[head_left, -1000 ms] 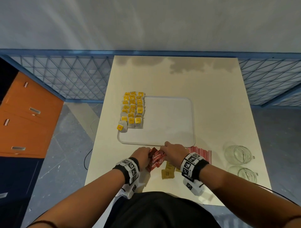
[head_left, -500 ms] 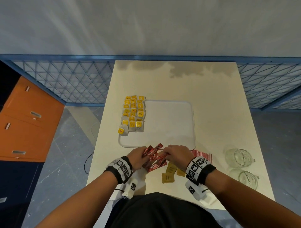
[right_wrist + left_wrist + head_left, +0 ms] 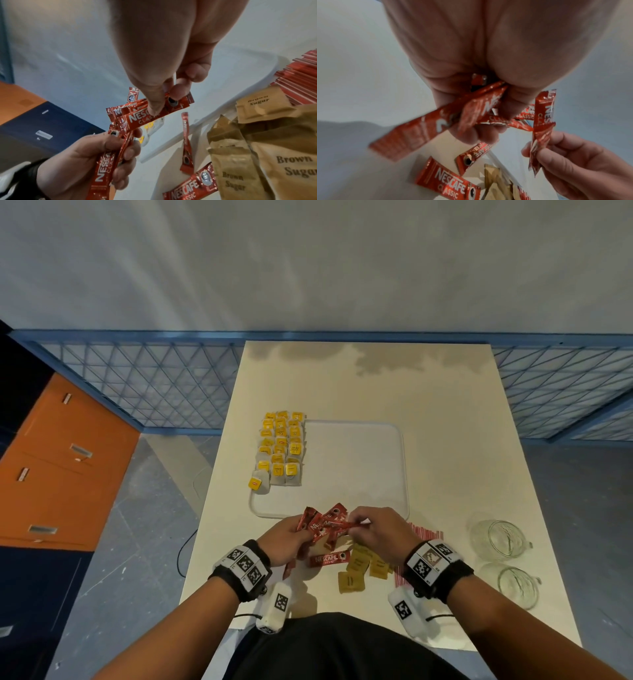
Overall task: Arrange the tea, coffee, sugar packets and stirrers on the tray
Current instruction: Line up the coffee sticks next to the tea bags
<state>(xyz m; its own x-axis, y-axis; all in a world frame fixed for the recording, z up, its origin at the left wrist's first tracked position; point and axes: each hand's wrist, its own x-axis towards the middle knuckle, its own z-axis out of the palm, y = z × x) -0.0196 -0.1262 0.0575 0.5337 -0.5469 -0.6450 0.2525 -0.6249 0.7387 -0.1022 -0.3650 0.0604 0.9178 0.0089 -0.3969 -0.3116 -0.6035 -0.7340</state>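
Note:
My left hand [image 3: 291, 537] grips a fan of red coffee sticks [image 3: 323, 523] just above the near edge of the white tray [image 3: 356, 467]. In the right wrist view my right hand [image 3: 164, 100] pinches one red coffee stick [image 3: 147, 116] of that bunch between thumb and forefinger. More coffee sticks [image 3: 329, 558] lie loose on the table below the hands. Brown sugar packets [image 3: 363, 568] lie beside them. Red-and-white stirrers [image 3: 428, 534] lie partly hidden under my right wrist. Rows of yellow-tagged tea bags [image 3: 282, 446] fill the tray's left side.
Two glass jars [image 3: 501, 539] [image 3: 517, 585] stand at the table's right near edge. An orange cabinet [image 3: 58, 463] stands left of the table. A blue mesh fence [image 3: 147, 385] runs behind it. The cream table [image 3: 370, 385] stretches beyond the tray.
Both hands have lifted the red coffee sticks off the table and spread them into a fan. The right hand now pinches a single stick from the bunch.

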